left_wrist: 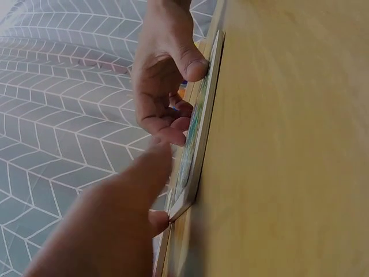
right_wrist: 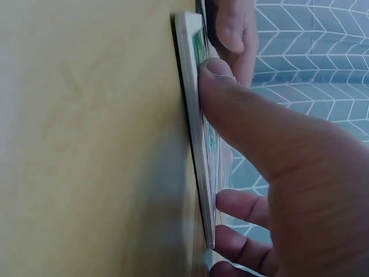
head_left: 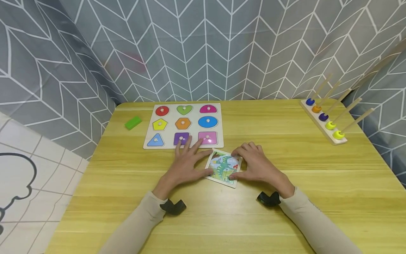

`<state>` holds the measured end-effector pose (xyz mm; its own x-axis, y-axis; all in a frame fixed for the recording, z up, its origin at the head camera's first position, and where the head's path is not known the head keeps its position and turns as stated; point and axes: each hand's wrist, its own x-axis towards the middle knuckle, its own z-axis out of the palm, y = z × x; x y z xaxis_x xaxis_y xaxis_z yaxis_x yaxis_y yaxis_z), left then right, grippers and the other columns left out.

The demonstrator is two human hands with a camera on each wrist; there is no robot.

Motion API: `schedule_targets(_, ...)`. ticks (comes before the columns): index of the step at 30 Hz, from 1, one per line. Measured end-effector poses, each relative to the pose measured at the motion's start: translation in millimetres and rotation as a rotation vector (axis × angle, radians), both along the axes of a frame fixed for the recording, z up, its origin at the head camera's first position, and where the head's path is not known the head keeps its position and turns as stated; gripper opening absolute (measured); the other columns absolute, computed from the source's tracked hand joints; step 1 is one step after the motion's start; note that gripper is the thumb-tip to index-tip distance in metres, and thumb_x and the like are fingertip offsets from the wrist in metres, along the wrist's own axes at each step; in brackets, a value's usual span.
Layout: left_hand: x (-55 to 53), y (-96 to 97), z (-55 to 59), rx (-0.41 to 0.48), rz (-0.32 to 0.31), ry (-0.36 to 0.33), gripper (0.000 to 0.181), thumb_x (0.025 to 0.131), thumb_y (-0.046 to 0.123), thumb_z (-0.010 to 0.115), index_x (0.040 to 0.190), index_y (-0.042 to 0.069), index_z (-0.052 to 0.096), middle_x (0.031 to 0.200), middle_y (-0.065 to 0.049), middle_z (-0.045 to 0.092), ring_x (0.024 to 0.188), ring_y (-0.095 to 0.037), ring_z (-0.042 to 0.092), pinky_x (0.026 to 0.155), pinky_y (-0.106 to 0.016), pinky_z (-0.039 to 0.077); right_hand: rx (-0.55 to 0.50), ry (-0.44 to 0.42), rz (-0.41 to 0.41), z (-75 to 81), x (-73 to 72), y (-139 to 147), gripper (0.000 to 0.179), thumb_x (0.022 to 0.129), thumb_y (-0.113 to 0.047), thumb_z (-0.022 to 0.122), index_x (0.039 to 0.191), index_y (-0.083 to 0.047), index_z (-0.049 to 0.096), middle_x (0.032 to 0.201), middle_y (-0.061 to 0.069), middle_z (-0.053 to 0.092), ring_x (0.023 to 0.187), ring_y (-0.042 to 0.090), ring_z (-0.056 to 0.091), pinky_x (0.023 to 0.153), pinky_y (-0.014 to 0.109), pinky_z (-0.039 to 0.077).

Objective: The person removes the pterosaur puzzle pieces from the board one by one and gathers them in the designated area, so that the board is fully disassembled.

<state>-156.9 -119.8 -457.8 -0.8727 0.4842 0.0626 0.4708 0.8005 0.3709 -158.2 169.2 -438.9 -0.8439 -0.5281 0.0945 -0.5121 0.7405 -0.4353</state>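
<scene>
A small square jigsaw puzzle (head_left: pixel 223 165) with a green-blue dinosaur picture and a pale frame lies flat and slightly turned on the table. My left hand (head_left: pixel 185 165) is at its left side, fingers straight and spread. Its thumb reaches over the left edge and its index fingertip is at the top corner; the other fingertips reach over the shape board (head_left: pixel 169 132). On the opposite side, my right hand (head_left: pixel 258 164) spans the puzzle between thumb and curled fingers. In the right wrist view that thumb (right_wrist: pixel 230 95) lies over the puzzle's face, with fingertips along its edge.
Knobbed coloured shapes fill the board behind the puzzle. A green block (head_left: pixel 133 122) lies left of it. At the back right stands a peg rack (head_left: pixel 330 132) with coloured pieces on upright sticks. Patterned grey curtains (head_left: pixel 203 53) hang behind the wooden table (head_left: pixel 222 218).
</scene>
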Motion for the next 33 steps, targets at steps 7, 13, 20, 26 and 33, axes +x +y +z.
schedule_targets(7,-0.3,0.0,-1.7,-0.033,-0.010,-0.019,0.075,0.086,0.076,0.055,0.153,0.044,0.042,0.174,-0.002,0.009,0.159,-0.040,-0.008,0.120,-0.071,-0.008,-0.050,-0.058,0.032,-0.4,-8.7,5.1,0.054,0.072,-0.049,0.090,0.110,-0.019,0.067,0.096,-0.006,0.062,0.094,0.015,0.044,0.082,0.036,0.026)
schedule_targets(13,0.0,0.2,-1.4,-0.010,-0.030,-0.013,0.064,0.092,0.069,0.054,0.151,0.045,0.045,0.173,-0.001,0.012,0.159,-0.043,-0.008,0.120,-0.072,-0.008,-0.089,-0.100,0.060,0.6,-12.3,7.9,0.043,0.070,-0.042,0.093,0.095,-0.020,0.065,0.079,-0.011,0.059,0.082,0.012,0.044,0.083,0.036,0.024)
schedule_targets(20,-0.6,0.1,-1.0,0.030,-0.036,0.002,0.051,0.097,0.060,0.053,0.146,0.044,0.052,0.173,0.000,0.016,0.158,-0.046,-0.005,0.119,-0.074,-0.006,-0.101,-0.097,0.092,1.3,-13.1,9.6,0.047,0.067,-0.042,0.095,0.099,-0.020,0.068,0.089,-0.009,0.064,0.089,0.013,0.049,0.086,0.037,0.027)
schedule_targets(26,-1.8,0.3,-2.3,0.043,-0.035,0.028,0.045,0.100,0.054,0.054,0.144,0.044,0.055,0.172,-0.001,0.019,0.158,-0.047,-0.002,0.119,-0.075,-0.004,-0.075,-0.067,0.107,-1.6,-14.9,8.3,0.078,0.069,-0.049,0.092,0.137,-0.022,0.063,0.138,0.009,0.057,0.126,0.028,0.042,0.092,0.042,0.027)
schedule_targets(33,-1.9,1.8,-3.5,-0.009,-0.053,0.043,0.056,0.096,0.065,0.052,0.148,0.045,0.049,0.173,0.000,0.017,0.158,-0.046,-0.003,0.118,-0.076,-0.003,-0.062,-0.069,0.106,-4.6,-16.1,7.7,0.078,0.072,-0.051,0.089,0.140,-0.025,0.062,0.150,0.013,0.050,0.135,0.032,0.036,0.092,0.044,0.025)
